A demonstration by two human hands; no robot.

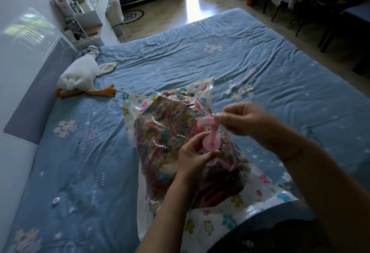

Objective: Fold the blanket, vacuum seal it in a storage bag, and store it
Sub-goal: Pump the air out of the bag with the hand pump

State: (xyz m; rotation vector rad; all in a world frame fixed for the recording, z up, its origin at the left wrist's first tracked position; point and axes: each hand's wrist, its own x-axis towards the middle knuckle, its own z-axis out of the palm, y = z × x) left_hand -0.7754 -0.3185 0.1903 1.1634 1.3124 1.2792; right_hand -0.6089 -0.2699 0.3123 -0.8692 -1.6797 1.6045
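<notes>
Head view: pumping stage. Your left hand (197, 153) curls round the barrel of the pink hand pump (212, 139), which stands on the storage bag (210, 222). Your right hand (243, 121) pinches its blurred T-handle, raised above that grip. Beneath both grips, the folded blanket (170, 132) lies inside the bag. The next move is probably to press the handle straight down with the barrel held steady.

The storage bag (212, 224) lies in the middle of the bed (200, 52), the blanket (166, 132) inside it; the pump (211, 139) stands on the bag, the left hand (192, 158) gripping its base, the right hand (244, 120) pinching its handle above; a plush goose (80, 76) lies far left beside the headboard (36, 96); a small cap (56, 200) lies on the bed, well left of the bag.
</notes>
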